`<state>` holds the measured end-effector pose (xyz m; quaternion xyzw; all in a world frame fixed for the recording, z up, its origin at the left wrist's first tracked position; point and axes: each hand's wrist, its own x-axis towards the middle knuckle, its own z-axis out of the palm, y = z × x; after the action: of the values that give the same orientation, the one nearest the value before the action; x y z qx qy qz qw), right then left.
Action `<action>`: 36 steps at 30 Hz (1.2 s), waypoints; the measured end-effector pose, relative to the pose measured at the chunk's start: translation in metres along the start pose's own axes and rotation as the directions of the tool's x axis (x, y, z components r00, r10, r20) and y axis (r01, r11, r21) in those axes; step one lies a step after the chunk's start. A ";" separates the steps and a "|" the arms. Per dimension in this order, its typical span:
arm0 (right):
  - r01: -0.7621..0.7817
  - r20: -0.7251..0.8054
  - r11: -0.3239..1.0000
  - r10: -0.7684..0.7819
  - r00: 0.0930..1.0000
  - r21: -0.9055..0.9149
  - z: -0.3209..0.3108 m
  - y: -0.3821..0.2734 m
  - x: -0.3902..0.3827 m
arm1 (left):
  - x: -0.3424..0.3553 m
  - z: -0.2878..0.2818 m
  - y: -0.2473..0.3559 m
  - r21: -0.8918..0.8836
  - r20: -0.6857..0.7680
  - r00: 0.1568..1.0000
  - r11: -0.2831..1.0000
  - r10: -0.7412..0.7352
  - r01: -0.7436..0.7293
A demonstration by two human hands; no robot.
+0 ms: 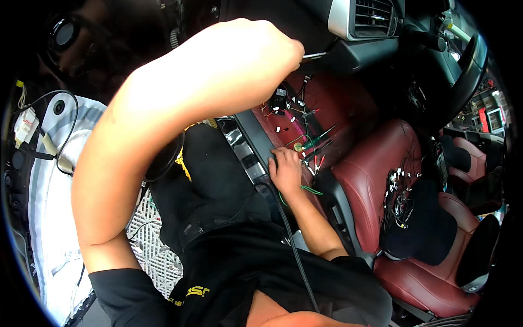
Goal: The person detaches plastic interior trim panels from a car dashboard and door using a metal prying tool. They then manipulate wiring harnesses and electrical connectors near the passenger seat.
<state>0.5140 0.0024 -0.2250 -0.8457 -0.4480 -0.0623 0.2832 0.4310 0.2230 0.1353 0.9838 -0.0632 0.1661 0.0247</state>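
My left arm reaches up across the view, and my left hand (275,52) is a closed fist beside the dashboard's lower edge. A thin, shiny metal shaft (314,55) sticks out of that fist toward the dark dash panel; the rest of it is hidden in my fingers. Lower down, my right hand (286,170) lies palm down with fingers stretched on the edge of the red leather seat cushion (348,117). Just beyond its fingertips are a green-handled pointed tool (311,143) and red clips (320,162) on leads. Wires with white connectors (283,106) lie farther up the cushion.
An air vent (373,17) and a steering wheel (471,71) are at the upper right. A bundle of wires (400,196) rests against the red seat back. The open door panel (38,218) stands on the left. A shiny door sill (242,147) runs beside my legs.
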 end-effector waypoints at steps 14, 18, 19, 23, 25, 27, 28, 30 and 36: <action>-0.020 0.010 1.000 0.020 1.000 0.020 -0.004 0.001 0.002 | 0.005 0.028 0.027 -0.110 -0.169 0.984 0.993 -0.057 0.039; -0.026 0.008 1.000 0.026 1.000 -0.003 -0.004 -0.001 0.000 | 0.004 0.039 0.040 -0.225 -0.163 0.961 0.957 -0.223 0.183; -0.024 0.007 1.000 0.024 1.000 -0.012 -0.004 -0.002 0.002 | 0.003 0.043 0.044 -0.229 -0.192 0.950 0.953 -0.245 0.200; -0.029 0.023 0.998 0.030 0.999 -0.054 -0.007 -0.009 0.004 | 0.003 0.054 0.057 -0.226 -0.260 0.909 0.935 -0.327 0.272; -0.025 0.015 0.997 0.026 1.000 -0.076 -0.010 -0.012 0.005 | 0.005 0.056 0.066 -0.198 -0.267 0.887 0.923 -0.376 0.331; -0.043 0.047 0.997 0.046 0.998 -0.059 -0.005 -0.010 0.004 | 0.007 0.061 0.071 -0.187 -0.355 0.859 0.928 -0.370 0.322; -0.039 0.051 0.997 0.042 0.998 -0.067 -0.007 -0.010 0.004 | 0.007 0.062 0.073 -0.184 -0.377 0.847 0.926 -0.376 0.329; -0.011 0.025 0.998 0.012 1.000 -0.068 -0.010 -0.012 0.004 | 0.009 0.063 0.079 -0.189 -0.405 0.821 0.915 -0.402 0.355; -0.002 0.021 1.000 0.002 1.000 0.023 0.007 0.009 0.004 | 0.007 0.071 0.070 -0.206 -0.440 0.814 0.925 -0.379 0.319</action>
<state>0.5220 0.0049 -0.2333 -0.8434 -0.4509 -0.0478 0.2882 0.4509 0.1478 0.0723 0.9047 0.1166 0.3888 0.1298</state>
